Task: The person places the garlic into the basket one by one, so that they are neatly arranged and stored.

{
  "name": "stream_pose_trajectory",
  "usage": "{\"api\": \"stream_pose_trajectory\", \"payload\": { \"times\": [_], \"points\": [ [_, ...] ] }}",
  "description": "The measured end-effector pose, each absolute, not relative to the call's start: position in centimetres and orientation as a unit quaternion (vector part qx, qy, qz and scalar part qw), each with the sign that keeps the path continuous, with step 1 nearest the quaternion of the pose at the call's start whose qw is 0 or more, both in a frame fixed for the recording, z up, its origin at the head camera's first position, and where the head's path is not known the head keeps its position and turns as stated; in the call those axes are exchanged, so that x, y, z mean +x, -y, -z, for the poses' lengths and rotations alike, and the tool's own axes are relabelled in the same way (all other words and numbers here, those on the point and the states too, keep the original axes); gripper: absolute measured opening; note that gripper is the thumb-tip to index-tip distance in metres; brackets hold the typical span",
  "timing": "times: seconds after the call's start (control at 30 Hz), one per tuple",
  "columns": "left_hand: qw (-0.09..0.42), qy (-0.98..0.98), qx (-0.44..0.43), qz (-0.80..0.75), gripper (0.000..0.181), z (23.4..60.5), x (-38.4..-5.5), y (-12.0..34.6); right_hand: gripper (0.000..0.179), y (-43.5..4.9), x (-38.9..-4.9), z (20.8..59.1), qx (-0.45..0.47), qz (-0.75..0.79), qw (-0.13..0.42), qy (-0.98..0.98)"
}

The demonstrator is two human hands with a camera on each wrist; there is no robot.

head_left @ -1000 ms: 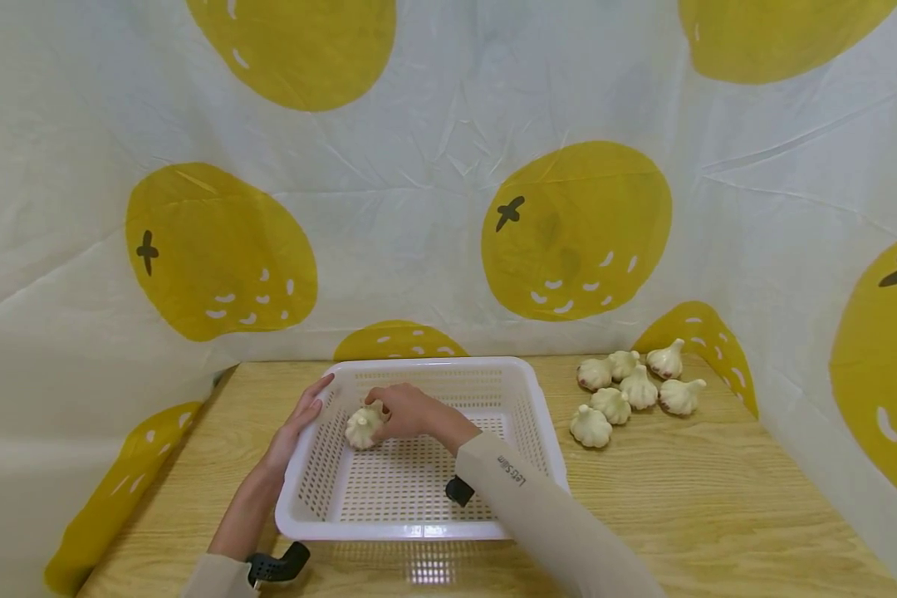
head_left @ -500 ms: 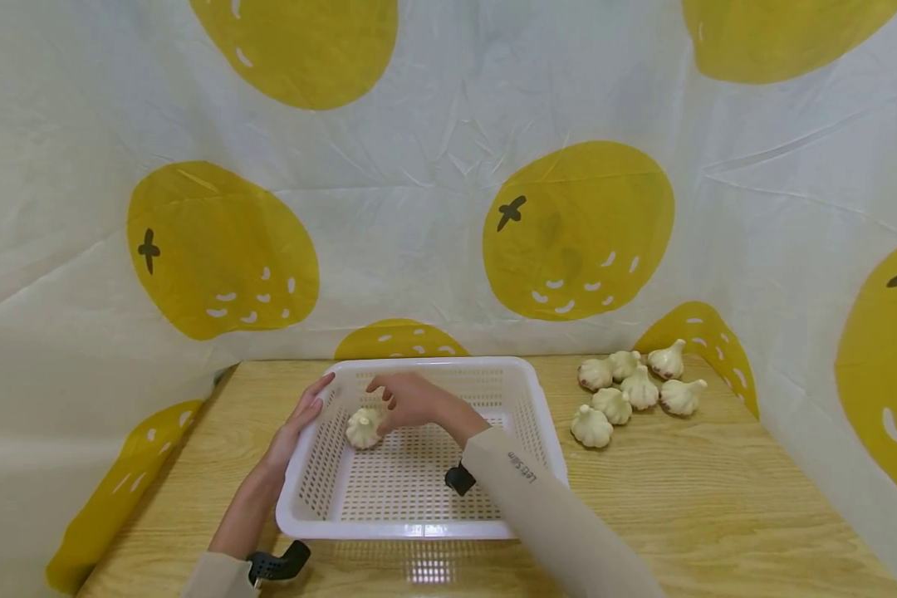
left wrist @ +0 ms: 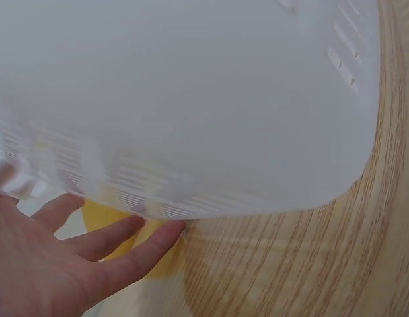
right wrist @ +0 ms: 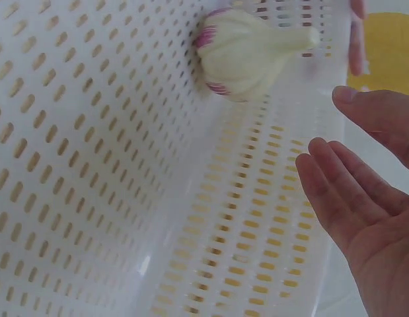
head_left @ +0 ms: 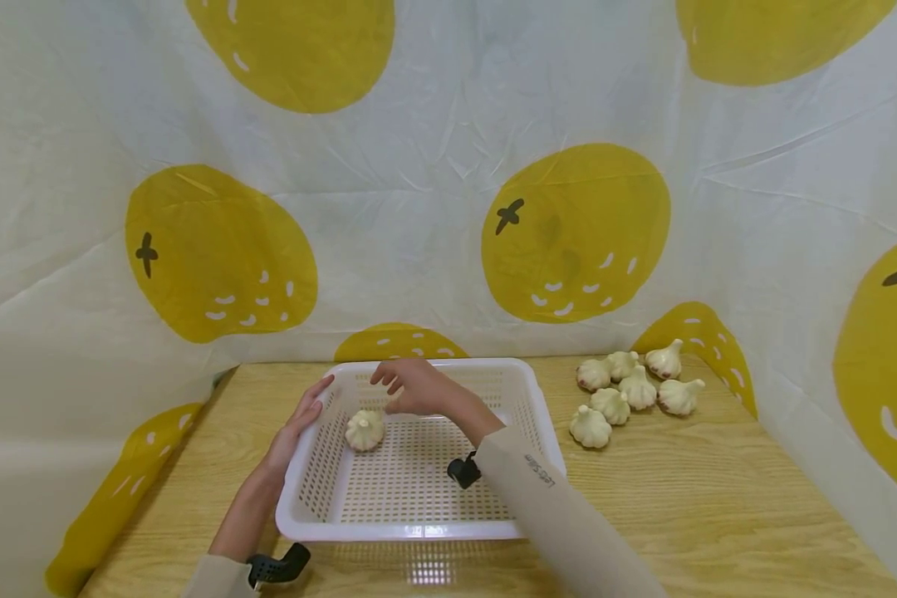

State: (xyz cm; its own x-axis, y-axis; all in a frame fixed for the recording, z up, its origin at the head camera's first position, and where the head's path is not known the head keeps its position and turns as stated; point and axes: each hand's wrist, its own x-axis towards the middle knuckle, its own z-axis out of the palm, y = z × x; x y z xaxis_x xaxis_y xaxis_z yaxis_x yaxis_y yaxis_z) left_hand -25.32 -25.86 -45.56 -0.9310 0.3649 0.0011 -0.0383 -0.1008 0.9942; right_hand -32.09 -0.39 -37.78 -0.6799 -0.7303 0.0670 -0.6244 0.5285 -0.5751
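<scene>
A white, slotted plastic basket (head_left: 419,531) stands on the wooden table. Inside it, near the left wall, one garlic bulb (head_left: 365,430) sits with its stem up; the right wrist view shows purple patches on the bulb (right wrist: 240,56). My right hand (head_left: 422,389) is over the basket, a little behind and right of that bulb, holding nothing. Its fingers (right wrist: 349,191) and thumb are spread apart. My left hand (head_left: 291,428) rests against the basket's left side, and its extended fingers (left wrist: 135,261) touch the outer wall from outside.
Several garlic bulbs (head_left: 638,388) lie in a loose group on the table (head_left: 718,498), right of the basket. A white cloth with yellow fruit prints (head_left: 396,249) hangs behind the table and along its sides.
My right hand has let go of the garlic bulb in the basket and moved up and to the right, away from it. The left hand stays at the basket's left side.
</scene>
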Motion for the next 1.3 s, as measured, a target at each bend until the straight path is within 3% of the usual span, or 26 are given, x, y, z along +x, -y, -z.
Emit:
{"api": "stream_pose_trajectory", "payload": {
  "times": [0.63,1.3],
  "points": [
    [0.137,-0.656,0.129,-0.731,0.055,45.6,-25.4,26.1,0.043,-1.8,-30.5,35.4,-0.398,0.302,0.046,-0.865],
    [0.132,-0.661,0.134,-0.727,0.056,45.7,-25.3,26.2,0.043,-11.1,-28.6,33.2,-0.382,0.361,-0.082,-0.847]
  ]
}}
